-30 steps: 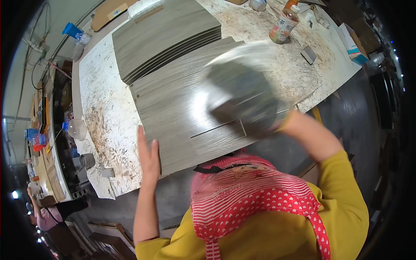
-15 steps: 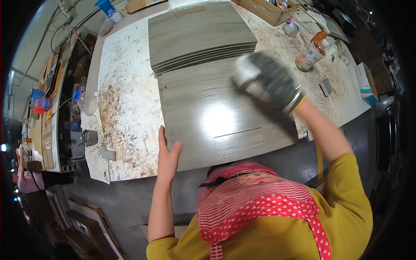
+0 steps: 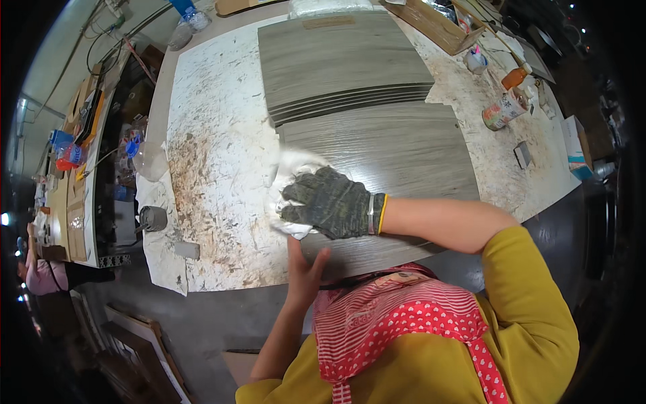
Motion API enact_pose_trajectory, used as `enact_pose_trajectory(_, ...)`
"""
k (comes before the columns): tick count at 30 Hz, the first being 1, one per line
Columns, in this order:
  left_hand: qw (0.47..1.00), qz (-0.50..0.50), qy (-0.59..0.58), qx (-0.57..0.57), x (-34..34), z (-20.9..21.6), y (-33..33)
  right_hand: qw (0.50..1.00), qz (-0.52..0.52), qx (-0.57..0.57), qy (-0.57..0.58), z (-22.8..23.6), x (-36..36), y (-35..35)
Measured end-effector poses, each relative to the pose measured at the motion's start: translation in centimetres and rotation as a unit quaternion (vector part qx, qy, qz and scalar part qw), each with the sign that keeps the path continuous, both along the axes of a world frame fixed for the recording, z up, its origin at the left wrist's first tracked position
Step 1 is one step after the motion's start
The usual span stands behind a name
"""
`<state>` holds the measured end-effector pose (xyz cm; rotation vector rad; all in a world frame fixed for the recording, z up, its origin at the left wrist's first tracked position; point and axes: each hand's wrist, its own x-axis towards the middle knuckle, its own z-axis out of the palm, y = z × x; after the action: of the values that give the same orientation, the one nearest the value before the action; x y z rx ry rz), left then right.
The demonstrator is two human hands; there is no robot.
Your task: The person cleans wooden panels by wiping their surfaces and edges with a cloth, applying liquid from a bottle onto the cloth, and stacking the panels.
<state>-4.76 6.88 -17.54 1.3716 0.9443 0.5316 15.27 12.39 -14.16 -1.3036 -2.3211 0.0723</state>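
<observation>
A grey wood-grain panel (image 3: 417,148) lies flat in front of me on the worktable. My right hand (image 3: 330,205), in a dark knitted glove with a yellow-edged cuff, presses a crumpled white cloth (image 3: 294,168) onto the panel's left edge. The cloth is partly smeared by motion. My bare left hand (image 3: 306,273) is at the panel's near left corner, thumb apart and a finger stretched along the edge; the cloth and glove hide its fingertips. Just beyond the panel, a stack of matching grey panels (image 3: 343,57) rises higher.
On the right stand a labelled can (image 3: 505,111), an orange-topped bottle (image 3: 515,77), a small dark block (image 3: 522,155) and a white-and-teal box (image 3: 577,148). A wooden box (image 3: 437,27) sits far right. At left are a grey cup (image 3: 153,218), a grey block (image 3: 187,250) and a clear jug (image 3: 149,160).
My right hand has swept the cloth from the panel's far right to its left edge. My left hand stays at the near left corner. The view has shifted slightly.
</observation>
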Motion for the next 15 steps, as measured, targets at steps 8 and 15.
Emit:
enact_pose_trajectory(8,0.930,-0.066,0.164,0.323,1.2,2.8,1.8,0.991,-0.093,0.076,-0.062,3.8,8.6,0.4)
enact_pose_trajectory(15,0.861,-0.165,0.229,0.424,4.1,3.9,4.2,0.906,-0.414,-0.082,0.033,-1.4,15.2,-5.0)
